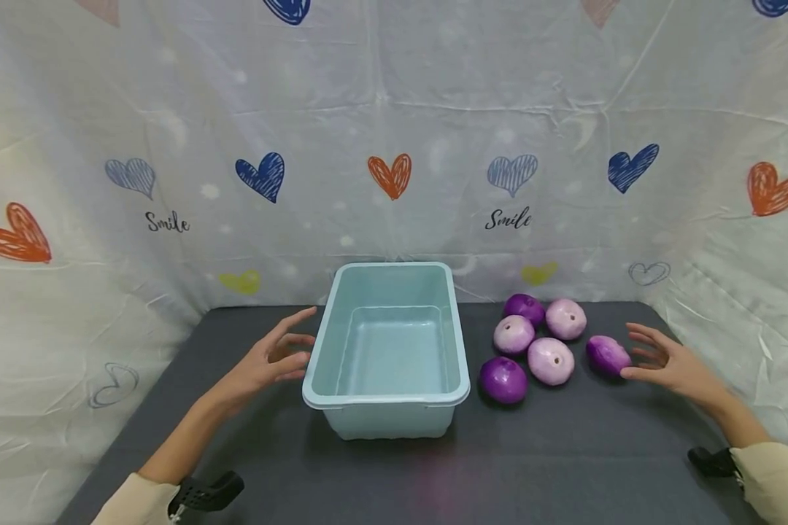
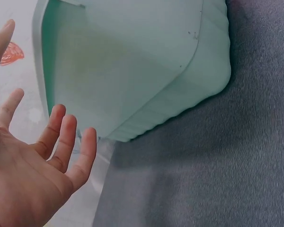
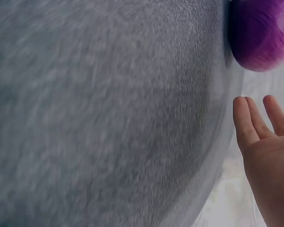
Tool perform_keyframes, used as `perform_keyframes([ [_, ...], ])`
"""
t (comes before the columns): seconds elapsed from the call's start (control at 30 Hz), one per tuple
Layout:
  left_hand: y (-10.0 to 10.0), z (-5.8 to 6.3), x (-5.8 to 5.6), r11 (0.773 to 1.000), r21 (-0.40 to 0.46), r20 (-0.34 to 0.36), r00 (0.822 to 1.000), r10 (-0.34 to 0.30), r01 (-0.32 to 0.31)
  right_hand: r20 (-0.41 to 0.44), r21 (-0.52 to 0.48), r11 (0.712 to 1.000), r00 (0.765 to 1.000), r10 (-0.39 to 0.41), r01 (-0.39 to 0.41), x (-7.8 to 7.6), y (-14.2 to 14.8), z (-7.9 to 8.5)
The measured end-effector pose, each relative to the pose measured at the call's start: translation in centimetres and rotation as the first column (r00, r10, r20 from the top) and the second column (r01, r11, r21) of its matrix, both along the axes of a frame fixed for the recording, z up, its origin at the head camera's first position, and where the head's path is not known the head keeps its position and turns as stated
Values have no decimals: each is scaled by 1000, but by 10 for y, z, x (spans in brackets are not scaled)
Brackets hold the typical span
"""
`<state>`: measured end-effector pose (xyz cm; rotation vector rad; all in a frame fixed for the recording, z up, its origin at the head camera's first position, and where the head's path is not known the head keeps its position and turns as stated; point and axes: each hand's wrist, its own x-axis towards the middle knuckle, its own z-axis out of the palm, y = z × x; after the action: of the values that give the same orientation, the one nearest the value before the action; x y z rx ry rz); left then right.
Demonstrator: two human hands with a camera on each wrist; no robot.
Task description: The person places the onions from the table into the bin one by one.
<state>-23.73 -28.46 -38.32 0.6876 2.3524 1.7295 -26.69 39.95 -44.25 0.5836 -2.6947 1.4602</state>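
Observation:
A light blue-green plastic basin (image 1: 394, 419) stands on the dark table, and nothing lies in it. My left hand (image 1: 272, 361) is beside the basin's left wall, fingers spread and relaxed; in the left wrist view its fingertips (image 2: 89, 137) hold nothing. On the right lie several round, glossy onion-like vegetables, some deep purple (image 1: 503, 380), others pale with a small dark hole (image 1: 551, 362). The rightmost purple onion (image 1: 607, 356) is closest to my right hand (image 1: 670, 368), whose thumb reaches its edge; contact is unclear. In the right wrist view, the right fingers (image 3: 244, 118) are extended.
The dark grey cloth (image 1: 499, 467) covers the table. Behind and at the sides hangs a white curtain (image 1: 394, 226) printed with hearts and "Smile". A black strap (image 1: 206, 492) circles the left wrist, another (image 1: 712, 461) the right.

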Motion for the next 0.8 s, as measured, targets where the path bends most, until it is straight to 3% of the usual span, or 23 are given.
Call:
perform_keyframes([
  [0.27, 11, -4, -5, 997, -76, -27, 1000, 1, -3, 11, 13, 1000, 1000, 2, -2, -10, -9, -6],
  [0.8, 16, -2, -8, 995, -90, -82, 996, 36, -44, -44, 16, 1000, 999, -4, 5, -14, -15, -8],
])
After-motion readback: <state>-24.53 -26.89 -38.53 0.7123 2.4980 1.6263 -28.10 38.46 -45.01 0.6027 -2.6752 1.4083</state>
